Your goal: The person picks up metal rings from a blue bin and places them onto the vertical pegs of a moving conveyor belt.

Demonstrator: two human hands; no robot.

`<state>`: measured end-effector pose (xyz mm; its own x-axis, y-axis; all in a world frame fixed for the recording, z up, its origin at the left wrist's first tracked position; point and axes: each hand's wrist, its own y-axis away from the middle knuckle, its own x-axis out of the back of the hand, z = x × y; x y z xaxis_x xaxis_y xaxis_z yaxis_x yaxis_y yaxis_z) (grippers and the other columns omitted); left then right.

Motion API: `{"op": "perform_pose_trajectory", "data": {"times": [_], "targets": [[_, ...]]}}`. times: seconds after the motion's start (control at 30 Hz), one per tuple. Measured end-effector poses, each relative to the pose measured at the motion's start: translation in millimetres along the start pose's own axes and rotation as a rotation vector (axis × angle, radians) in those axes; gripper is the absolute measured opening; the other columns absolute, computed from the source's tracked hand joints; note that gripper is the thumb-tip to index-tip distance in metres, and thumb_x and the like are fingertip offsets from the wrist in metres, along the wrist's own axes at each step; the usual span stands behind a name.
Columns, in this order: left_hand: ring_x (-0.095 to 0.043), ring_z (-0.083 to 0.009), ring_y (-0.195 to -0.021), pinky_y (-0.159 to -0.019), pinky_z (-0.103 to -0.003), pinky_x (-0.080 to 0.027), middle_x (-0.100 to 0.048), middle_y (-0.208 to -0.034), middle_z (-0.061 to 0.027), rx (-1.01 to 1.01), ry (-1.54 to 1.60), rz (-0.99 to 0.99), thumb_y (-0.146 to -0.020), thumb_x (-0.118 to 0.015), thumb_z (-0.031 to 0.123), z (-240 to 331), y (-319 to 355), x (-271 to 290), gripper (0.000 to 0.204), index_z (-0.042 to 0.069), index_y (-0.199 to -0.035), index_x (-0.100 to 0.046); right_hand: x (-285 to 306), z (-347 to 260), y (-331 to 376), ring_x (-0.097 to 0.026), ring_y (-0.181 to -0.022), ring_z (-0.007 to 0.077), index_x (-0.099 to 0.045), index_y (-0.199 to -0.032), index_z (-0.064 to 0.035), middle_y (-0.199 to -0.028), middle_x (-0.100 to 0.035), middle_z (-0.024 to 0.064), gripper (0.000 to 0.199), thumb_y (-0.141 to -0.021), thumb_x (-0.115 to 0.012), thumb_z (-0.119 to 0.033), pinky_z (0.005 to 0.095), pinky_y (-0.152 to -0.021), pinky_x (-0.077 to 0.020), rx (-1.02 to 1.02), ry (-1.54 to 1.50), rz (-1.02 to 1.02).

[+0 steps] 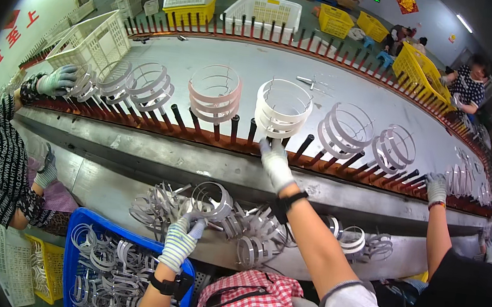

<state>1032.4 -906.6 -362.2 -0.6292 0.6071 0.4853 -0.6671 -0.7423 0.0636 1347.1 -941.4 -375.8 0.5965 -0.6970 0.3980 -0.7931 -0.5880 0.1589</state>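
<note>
My left hand (pixel 180 244), in a striped knit glove, pinches a grey banded ring frame (pixel 223 208) above a heap of similar frames (pixel 158 207) on the metal ledge. My right hand (pixel 276 167), gloved too, reaches up to the conveyor's edge. Its fingers close in just below a white banded ring frame (pixel 284 106), at the black-tipped pegs; what they grip there is hidden. The white frame stands upright over the pegs. Left of it is a pinkish frame (pixel 214 96); to its right stands a grey frame (pixel 345 131).
A blue crate (pixel 74 255) full of ring frames stands at lower left. Co-workers' gloved hands, one at left (pixel 58 80) and one at right (pixel 436 188), work along the same peg row (pixel 179 118). A metal tool (pixel 306 81) lies on the grey tabletop (pixel 166 50). White and yellow crates stand beyond.
</note>
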Motion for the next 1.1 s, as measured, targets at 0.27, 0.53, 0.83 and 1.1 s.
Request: {"op": "perform_pose_trajectory", "data": {"times": [0.27, 0.53, 0.83, 1.1], "targets": [[-0.060, -0.0332, -0.085, -0.075, -0.040, -0.046, -0.063, -0.090, -0.0180, -0.047, -0.551, 0.035, -0.080, -0.059, 0.036, 36, -64, -109, 0.036, 0.005, -0.098, -0.062, 84, 87, 119, -0.031, -0.129, 0.0290, -0.025, -0.136, 0.0027, -0.138, -0.034, 0.0209, 0.067, -0.089, -0.052, -0.036, 0.0344, -0.105, -0.0262, 0.248, -0.252, -0.242], [-0.061, -0.0356, -0.080, -0.069, -0.045, -0.048, -0.063, -0.084, -0.0180, -0.198, -0.972, -0.126, -0.077, -0.058, 0.024, 26, -78, -126, 0.023, 0.006, -0.090, -0.060, 152, 105, 182, -0.054, -0.106, 0.0230, -0.043, -0.125, 0.0007, -0.113, -0.057, 0.0153, 0.044, -0.091, -0.050, -0.026, 0.0303, -0.091, -0.0410, 0.155, -0.273, -0.208], [-0.058, -0.0335, -0.068, -0.060, -0.043, -0.045, -0.058, -0.075, -0.0143, -0.664, -0.753, 0.131, -0.076, -0.060, 0.013, 135, -19, -149, 0.013, 0.004, -0.084, -0.055, 191, 150, 196, -0.044, -0.116, 0.0335, -0.038, -0.129, -0.0037, -0.125, -0.045, 0.0196, 0.052, -0.082, -0.055, -0.021, 0.0400, -0.098, -0.0349, 0.458, 0.153, -0.232], [-0.059, -0.0330, -0.071, -0.062, -0.039, -0.047, -0.060, -0.079, -0.0139, -0.812, -0.471, -0.151, -0.067, -0.064, 0.010, 266, 30, -241, 0.022, 0.005, -0.087, -0.056, 254, 156, 197, -0.053, -0.099, 0.0340, -0.055, -0.108, -0.0040, -0.105, -0.057, 0.0175, 0.038, -0.076, -0.062, -0.023, 0.0405, -0.088, -0.0409, 0.514, 0.164, -0.220]]}}
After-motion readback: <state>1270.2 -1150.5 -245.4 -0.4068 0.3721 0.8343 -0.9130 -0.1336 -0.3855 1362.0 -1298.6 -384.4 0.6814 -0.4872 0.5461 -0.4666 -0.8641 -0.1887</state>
